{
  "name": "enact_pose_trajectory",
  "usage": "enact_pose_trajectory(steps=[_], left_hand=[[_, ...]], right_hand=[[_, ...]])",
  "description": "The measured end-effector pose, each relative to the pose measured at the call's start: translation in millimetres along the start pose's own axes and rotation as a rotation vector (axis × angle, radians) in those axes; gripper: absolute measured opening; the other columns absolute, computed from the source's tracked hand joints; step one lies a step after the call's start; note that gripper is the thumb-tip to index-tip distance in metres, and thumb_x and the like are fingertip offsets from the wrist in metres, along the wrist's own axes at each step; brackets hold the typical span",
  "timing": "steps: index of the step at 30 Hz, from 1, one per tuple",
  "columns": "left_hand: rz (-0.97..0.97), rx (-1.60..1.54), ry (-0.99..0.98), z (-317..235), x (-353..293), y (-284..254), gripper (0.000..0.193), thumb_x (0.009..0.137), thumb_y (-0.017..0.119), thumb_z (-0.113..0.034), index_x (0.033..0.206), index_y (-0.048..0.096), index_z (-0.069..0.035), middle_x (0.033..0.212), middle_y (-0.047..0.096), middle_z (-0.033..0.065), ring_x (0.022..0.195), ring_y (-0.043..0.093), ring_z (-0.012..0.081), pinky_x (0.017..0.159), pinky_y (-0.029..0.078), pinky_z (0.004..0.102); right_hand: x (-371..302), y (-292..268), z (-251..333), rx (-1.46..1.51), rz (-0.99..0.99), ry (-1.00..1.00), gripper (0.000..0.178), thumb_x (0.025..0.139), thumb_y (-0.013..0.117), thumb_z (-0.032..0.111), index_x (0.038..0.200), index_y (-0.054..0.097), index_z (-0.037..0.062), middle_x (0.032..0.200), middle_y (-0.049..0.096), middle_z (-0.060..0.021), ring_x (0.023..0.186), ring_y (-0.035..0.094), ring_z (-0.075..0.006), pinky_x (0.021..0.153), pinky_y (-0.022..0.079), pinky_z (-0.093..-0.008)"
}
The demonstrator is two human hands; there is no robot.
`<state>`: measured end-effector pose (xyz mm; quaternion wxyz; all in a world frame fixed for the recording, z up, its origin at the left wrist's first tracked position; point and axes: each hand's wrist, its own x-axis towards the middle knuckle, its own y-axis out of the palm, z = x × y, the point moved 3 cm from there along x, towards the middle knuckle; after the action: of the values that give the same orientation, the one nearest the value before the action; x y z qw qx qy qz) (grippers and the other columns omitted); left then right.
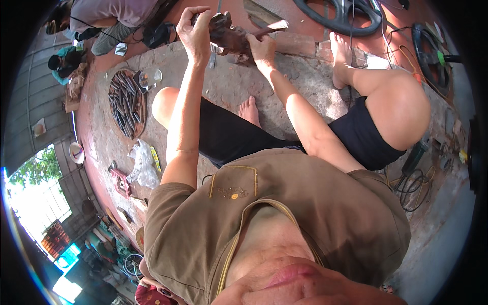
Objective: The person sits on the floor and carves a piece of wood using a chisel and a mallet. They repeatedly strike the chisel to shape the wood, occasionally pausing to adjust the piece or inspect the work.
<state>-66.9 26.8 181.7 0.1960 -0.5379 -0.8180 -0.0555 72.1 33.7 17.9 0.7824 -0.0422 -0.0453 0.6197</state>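
Observation:
A dark brown piece that looks like carved wood is in front of me, at the far side of the stone-like slab. My right hand has its fingers closed on the near right end of this piece. At its left end, my left hand is raised with curled fingers, thumb and forefinger close together. What the left fingers pinch, if anything, is too small or hidden to name. The underside of the brown piece is out of sight.
Left on the slab lies a round tray of slim dark tools, beside a small glass and a clear plastic bag. Black wheel-like rings and cables are at far right. Other people sit at far left.

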Motion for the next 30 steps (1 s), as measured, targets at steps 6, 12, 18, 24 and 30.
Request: enact_pose_trajectory(steps=[6, 12, 18, 24, 30], left_hand=[[-0.015, -0.027, -0.077, 5, 3, -5, 0.011, 0.082, 0.065, -0.004, 0.091, 0.067, 0.001, 0.08, 0.066, 0.0031, 0.07, 0.06, 0.008, 0.064, 0.045, 0.0202], [0.0, -0.052, -0.02, -1, 2, 2, 0.01, 0.082, 0.064, -0.003, 0.09, 0.066, 0.001, 0.08, 0.066, 0.0039, 0.071, 0.061, 0.0088, 0.065, 0.046, 0.0202], [-0.002, -0.02, -0.023, 5, 0, -2, 0.01, 0.082, 0.064, -0.003, 0.091, 0.066, 0.001, 0.079, 0.065, 0.0037, 0.068, 0.059, 0.0076, 0.062, 0.044, 0.0196], [0.007, -0.061, -0.07, -3, 0, 2, 0.01, 0.083, 0.064, -0.004, 0.091, 0.067, 0.001, 0.078, 0.065, 0.0029, 0.065, 0.056, 0.0056, 0.06, 0.042, 0.0194], [0.012, -0.056, -0.045, 2, 1, 0, 0.011, 0.083, 0.064, -0.004, 0.092, 0.066, 0.001, 0.08, 0.066, 0.0036, 0.07, 0.06, 0.0076, 0.062, 0.044, 0.02]], right_hand=[[-3, -2, 45, 0.257, 0.105, -0.004, 0.032, 0.076, 0.07, 0.023, 0.073, 0.067, -0.0083, 0.065, 0.065, -0.0204, 0.06, 0.065, -0.0274, 0.06, 0.05, -0.0379], [2, 3, 28, 0.392, 0.122, 0.034, 0.02, 0.08, 0.071, 0.017, 0.079, 0.07, -0.0032, 0.068, 0.067, -0.0119, 0.063, 0.063, -0.0164, 0.061, 0.05, -0.0337], [4, -3, -15, 0.022, -0.039, -0.21, 0.025, 0.079, 0.071, 0.023, 0.08, 0.066, -0.0016, 0.076, 0.067, -0.019, 0.072, 0.066, -0.0337, 0.067, 0.05, -0.0411], [15, -2, -15, -0.049, -0.016, -0.154, 0.025, 0.079, 0.07, 0.025, 0.082, 0.068, 0.0008, 0.077, 0.067, -0.017, 0.075, 0.067, -0.0343, 0.067, 0.049, -0.0419], [11, 0, -17, -0.09, -0.063, -0.125, 0.026, 0.078, 0.071, 0.025, 0.079, 0.067, -0.0005, 0.076, 0.067, -0.0185, 0.074, 0.066, -0.035, 0.068, 0.049, -0.0435]])
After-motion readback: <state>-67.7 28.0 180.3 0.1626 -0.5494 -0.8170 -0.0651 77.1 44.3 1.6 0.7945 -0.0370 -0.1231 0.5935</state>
